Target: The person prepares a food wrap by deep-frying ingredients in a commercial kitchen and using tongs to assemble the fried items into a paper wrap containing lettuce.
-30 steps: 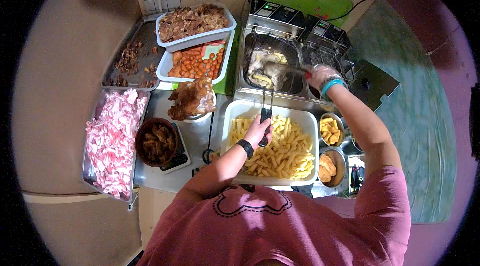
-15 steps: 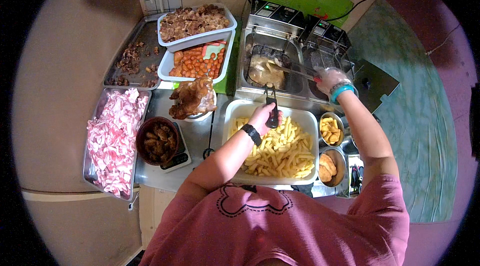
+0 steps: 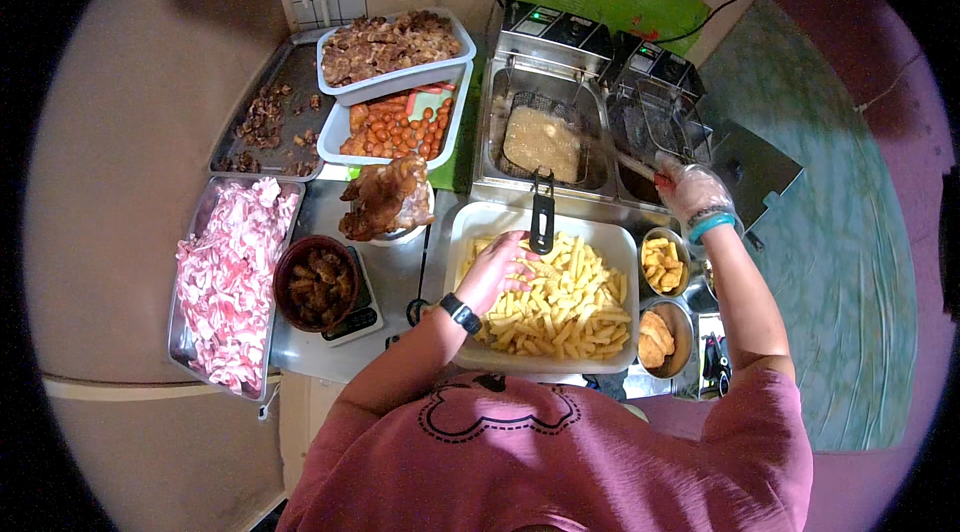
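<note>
My left hand (image 3: 497, 272), with a black watch at its wrist, hovers over a white tub (image 3: 458, 232) of cut French fries (image 3: 560, 312). Its fingers are spread, just left of the black fryer basket handle (image 3: 542, 222). The wire basket (image 3: 508, 104) sits in the fryer's left well, in bubbling, foamy oil (image 3: 540, 147). In a clear plastic glove, my right hand (image 3: 693, 192) is closed on long metal tongs (image 3: 632, 158), smeared by motion. The tongs point toward the wells; their tips are too blurred to make out.
The double fryer (image 3: 555, 32) stands at the back right. Cups of fried pieces (image 3: 662, 265) and a fried cutlet (image 3: 655, 340) flank the tub. Leftward are a raw meat tray (image 3: 230, 282), a brown bowl (image 3: 316, 282) on a scale, and stacked tubs (image 3: 395, 82) of meat and sausages.
My left hand has let go of the basket handle and moved left and down, fingers opening. My right hand has drawn the tongs right, away from the foamy oil.
</note>
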Available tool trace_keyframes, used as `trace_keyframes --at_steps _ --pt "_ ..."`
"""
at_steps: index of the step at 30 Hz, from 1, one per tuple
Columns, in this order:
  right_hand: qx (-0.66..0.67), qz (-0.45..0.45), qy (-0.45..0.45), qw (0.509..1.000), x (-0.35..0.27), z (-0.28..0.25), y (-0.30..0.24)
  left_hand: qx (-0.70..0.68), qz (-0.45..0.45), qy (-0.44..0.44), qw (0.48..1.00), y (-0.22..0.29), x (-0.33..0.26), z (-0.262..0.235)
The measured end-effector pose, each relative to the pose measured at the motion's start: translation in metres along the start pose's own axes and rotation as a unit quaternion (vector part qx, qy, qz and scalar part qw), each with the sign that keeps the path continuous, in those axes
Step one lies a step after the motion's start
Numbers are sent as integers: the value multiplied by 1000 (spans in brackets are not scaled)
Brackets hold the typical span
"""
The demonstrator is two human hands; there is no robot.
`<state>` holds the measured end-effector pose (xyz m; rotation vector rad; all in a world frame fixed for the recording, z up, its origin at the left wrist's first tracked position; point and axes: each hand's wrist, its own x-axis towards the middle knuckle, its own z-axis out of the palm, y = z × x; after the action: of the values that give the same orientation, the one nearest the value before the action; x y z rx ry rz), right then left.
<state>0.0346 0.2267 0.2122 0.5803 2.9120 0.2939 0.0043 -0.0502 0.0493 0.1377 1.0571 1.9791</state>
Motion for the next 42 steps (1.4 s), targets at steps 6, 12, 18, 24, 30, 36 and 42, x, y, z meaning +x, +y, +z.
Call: trace_keyframes --at_steps 6,12,18,24,30,36,42 --pt "-38 -97 37 994 -8 26 19 24 1 -7 1000 -2 -25 -8" --pt "-1 53 111 992 -5 -20 59 19 15 8 1000 -5 -47 -25" --pt "-16 148 66 987 17 -31 73 63 21 5 998 -10 -49 -14" --pt "473 -329 83 813 -63 -31 -37 189 165 9 968 -2 -61 7" --pt "786 -336 -256 451 -134 66 -133 227 225 37 947 -15 -75 2" --pt "829 -281 -291 386 -148 83 -139 210 189 110 953 -21 -93 -12" --pt "799 -270 -321 432 -148 77 -109 146 153 179 961 -26 -94 -10"
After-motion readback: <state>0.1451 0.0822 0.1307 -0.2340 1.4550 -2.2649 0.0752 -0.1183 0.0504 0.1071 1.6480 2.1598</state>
